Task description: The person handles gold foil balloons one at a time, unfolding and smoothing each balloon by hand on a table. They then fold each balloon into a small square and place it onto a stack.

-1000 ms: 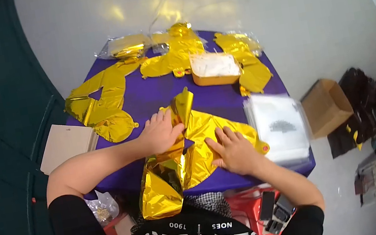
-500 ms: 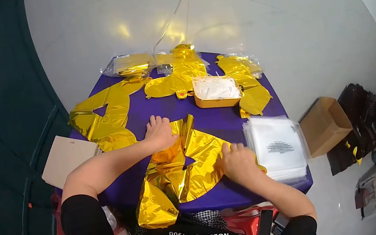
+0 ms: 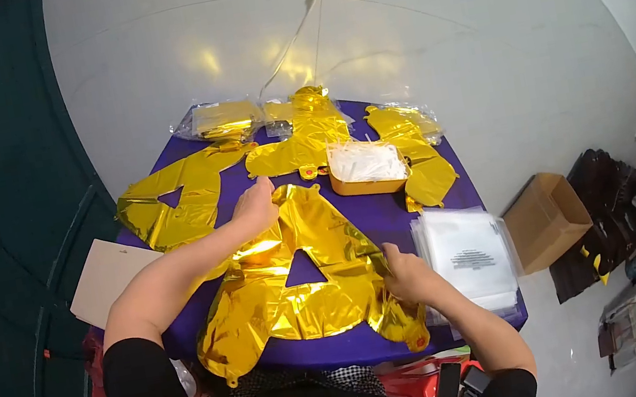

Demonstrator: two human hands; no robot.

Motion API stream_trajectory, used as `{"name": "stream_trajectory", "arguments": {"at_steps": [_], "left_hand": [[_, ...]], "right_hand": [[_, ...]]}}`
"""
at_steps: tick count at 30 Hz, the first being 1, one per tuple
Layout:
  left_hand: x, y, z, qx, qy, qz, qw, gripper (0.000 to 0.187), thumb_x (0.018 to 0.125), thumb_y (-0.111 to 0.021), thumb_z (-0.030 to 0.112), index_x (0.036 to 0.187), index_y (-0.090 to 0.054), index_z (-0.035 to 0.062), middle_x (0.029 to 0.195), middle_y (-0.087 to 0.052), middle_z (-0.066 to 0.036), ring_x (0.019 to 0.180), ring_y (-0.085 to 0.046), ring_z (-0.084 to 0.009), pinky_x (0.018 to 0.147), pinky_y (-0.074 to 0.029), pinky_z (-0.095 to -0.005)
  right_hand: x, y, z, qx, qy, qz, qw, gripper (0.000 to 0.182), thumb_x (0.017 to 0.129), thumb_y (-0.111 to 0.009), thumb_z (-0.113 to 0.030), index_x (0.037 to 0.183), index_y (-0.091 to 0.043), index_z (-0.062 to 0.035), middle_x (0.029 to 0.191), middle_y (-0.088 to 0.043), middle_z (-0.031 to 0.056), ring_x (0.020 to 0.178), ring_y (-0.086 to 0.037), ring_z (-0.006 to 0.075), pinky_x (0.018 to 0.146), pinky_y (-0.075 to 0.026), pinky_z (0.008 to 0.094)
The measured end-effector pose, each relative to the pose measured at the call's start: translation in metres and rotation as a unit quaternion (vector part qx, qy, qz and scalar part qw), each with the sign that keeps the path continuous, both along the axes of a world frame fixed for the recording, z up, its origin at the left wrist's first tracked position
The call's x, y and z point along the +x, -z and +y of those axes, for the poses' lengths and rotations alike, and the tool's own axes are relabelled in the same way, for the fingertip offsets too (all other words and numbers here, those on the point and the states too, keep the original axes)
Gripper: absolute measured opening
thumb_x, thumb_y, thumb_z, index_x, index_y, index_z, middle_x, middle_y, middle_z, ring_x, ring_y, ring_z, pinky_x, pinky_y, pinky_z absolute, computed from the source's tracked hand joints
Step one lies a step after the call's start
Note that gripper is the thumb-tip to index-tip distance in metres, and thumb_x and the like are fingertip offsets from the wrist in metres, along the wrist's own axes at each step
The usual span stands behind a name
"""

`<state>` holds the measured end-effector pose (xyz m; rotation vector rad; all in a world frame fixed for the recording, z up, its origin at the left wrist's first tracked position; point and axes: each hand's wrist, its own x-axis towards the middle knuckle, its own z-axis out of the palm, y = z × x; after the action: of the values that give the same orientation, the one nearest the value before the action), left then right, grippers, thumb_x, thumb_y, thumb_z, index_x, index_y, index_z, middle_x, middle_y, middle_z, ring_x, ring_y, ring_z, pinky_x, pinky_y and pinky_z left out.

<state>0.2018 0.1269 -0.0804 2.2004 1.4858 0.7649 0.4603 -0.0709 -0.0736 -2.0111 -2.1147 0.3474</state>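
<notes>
A flat gold foil letter balloon [image 3: 328, 306] shaped like an A, with a triangular hole in its middle, lies spread in front of me, its lower legs reaching the table's near edge. My left hand [image 3: 255, 207] is closed at the upper left edge by the letter's top, its fingertips partly hidden. My right hand [image 3: 409, 274] has its fingers curled on the right leg's edge, thumb upward. Left of it lies another gold A-shaped balloon [image 3: 192, 177]. Further gold foil balloons, one at the back middle [image 3: 310, 128] and one at the right [image 3: 426, 168], lie flat.
A yellow tub [image 3: 370, 185] of white strips stands right of centre on the purple tablecloth [image 3: 368, 346]. Clear plastic bags [image 3: 465, 249] are stacked at the right edge. A pale box [image 3: 108, 276] sits at left, packaged foil [image 3: 225, 120] at the back, a cardboard box [image 3: 549, 219] beyond the table.
The folded, crumpled balloon has been opened out into a flat A. My left hand has moved slightly away from me to its top; my right hand has shifted little.
</notes>
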Motion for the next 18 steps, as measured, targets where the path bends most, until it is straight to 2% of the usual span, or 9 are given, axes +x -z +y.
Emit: {"name": "stream_trajectory", "arguments": {"at_steps": [2,3,6,7,10,11,14,15,18], "left_hand": [[-0.002,0.01,0.013,-0.03,0.01,0.003,0.999,0.029,0.071,-0.068,0.005,0.097,-0.054,0.0001,0.096,-0.063,-0.021,0.094,-0.061,-0.0372,0.078,-0.048,-0.0426],[0.002,0.02,0.02,-0.033,0.006,0.022,0.999,0.036,0.069,-0.072,0.006,0.1,-0.056,-0.0001,0.097,-0.063,-0.021,0.095,-0.062,-0.0354,0.08,-0.049,-0.0403],[0.013,0.034,0.028,-0.034,0.048,0.051,0.997,0.041,0.068,-0.073,0.007,0.105,-0.057,-0.0004,0.1,-0.064,-0.021,0.096,-0.062,-0.0345,0.081,-0.049,-0.0391],[0.019,0.033,0.027,-0.049,0.046,0.046,0.997,0.041,0.067,-0.074,0.007,0.105,-0.06,-0.0008,0.1,-0.065,-0.021,0.096,-0.063,-0.0339,0.081,-0.05,-0.0388],[0.029,0.026,0.022,-0.047,0.064,0.01,0.997,0.025,0.071,-0.062,-0.001,0.096,-0.063,-0.0015,0.101,-0.065,-0.023,0.102,-0.061,-0.0385,0.085,-0.048,-0.0431],[0.032,0.025,0.023,-0.066,0.057,-0.009,0.996,0.024,0.07,-0.063,-0.001,0.093,-0.065,-0.0004,0.099,-0.065,-0.022,0.101,-0.062,-0.0362,0.084,-0.049,-0.0419],[0.037,0.022,0.022,-0.098,0.056,-0.063,0.992,0.025,0.07,-0.065,0.001,0.095,-0.066,0.0,0.098,-0.066,-0.021,0.097,-0.064,-0.034,0.083,-0.049,-0.0399],[0.037,0.02,0.021,-0.098,0.053,-0.081,0.99,0.026,0.069,-0.069,0.004,0.095,-0.066,0.0004,0.096,-0.067,-0.019,0.093,-0.065,-0.0318,0.082,-0.05,-0.0375],[0.038,0.013,0.019,-0.127,0.054,-0.083,0.987,0.029,0.068,-0.072,0.007,0.095,-0.066,0.0006,0.096,-0.067,-0.019,0.094,-0.064,-0.031,0.082,-0.05,-0.0364]], "right_hand": [[0.01,0.001,-0.011,0.004,-0.024,0.045,0.999,0.039,0.08,-0.056,-0.01,0.111,-0.043,0.0087,0.083,-0.064,0.0316,0.083,-0.063,0.0475,0.074,-0.05,0.0532],[0.014,-0.002,-0.015,-0.025,-0.02,0.035,0.999,0.044,0.08,-0.059,-0.016,0.113,-0.043,0.0087,0.083,-0.064,0.0303,0.082,-0.064,0.0454,0.075,-0.05,0.0519],[0.01,-0.022,-0.022,-0.096,0.034,-0.122,0.987,0.043,0.08,-0.06,-0.021,0.109,-0.046,0.0072,0.083,-0.065,0.0282,0.081,-0.065,0.0426,0.073,-0.052,0.0485],[0.007,-0.029,-0.023,-0.081,0.051,-0.173,0.98,0.039,0.081,-0.062,-0.027,0.101,-0.052,0.0046,0.08,-0.066,0.0248,0.078,-0.066,0.0395,0.07,-0.053,0.0455],[-0.003,-0.038,-0.02,-0.005,0.046,-0.161,0.986,0.033,0.081,-0.063,-0.029,0.092,-0.056,0.0015,0.077,-0.066,0.0219,0.074,-0.067,0.0376,0.068,-0.053,0.045],[-0.004,-0.032,-0.017,0.039,0.036,-0.145,0.988,0.032,0.08,-0.065,-0.031,0.088,-0.058,0.0001,0.075,-0.066,0.0196,0.072,-0.066,0.0356,0.068,-0.053,0.0444],[-0.003,-0.004,-0.002,0.161,-0.073,-0.138,0.975,0.031,0.078,-0.067,-0.029,0.087,-0.059,-0.0011,0.073,-0.065,0.0168,0.072,-0.065,0.0341,0.067,-0.053,0.0418],[-0.009,-0.002,0.002,0.122,-0.072,-0.145,0.979,0.036,0.075,-0.07,-0.029,0.096,-0.06,-0.0009,0.083,-0.065,0.0157,0.081,-0.062,0.0324,0.073,-0.051,0.0401],[-0.026,0.014,0.017,0.233,-0.139,-0.099,0.957,0.046,0.075,-0.071,-0.03,0.109,-0.058,-0.0011,0.098,-0.062,0.0162,0.093,-0.058,0.0316,0.08,-0.048,0.0396]]}}
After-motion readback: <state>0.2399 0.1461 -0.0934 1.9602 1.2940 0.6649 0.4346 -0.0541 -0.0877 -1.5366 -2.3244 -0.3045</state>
